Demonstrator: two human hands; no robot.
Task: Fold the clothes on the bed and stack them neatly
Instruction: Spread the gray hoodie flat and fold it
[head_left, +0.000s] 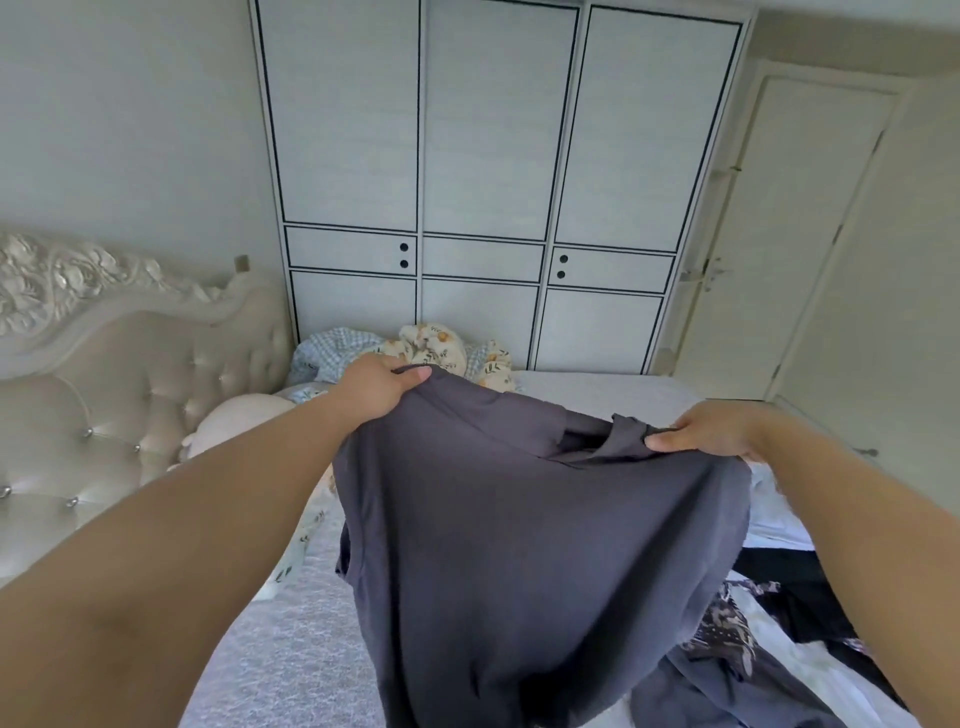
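A dark grey garment (519, 545) hangs spread in the air above the bed (291, 660). My left hand (379, 387) grips its upper left corner, and my right hand (711, 428) pinches its upper right edge. The cloth droops between both hands and hides the bed's middle. More clothes lie under it at the lower right: a black piece (779, 571), a dark patterned piece (727, 634) and another grey piece (727, 691).
A tufted cream headboard (104, 395) stands at the left with a pale pillow (234, 421) by it. Floral and checked bedding (431, 348) is bunched at the far edge. Behind are a white wardrobe (488, 182) and a door (789, 234) at the right.
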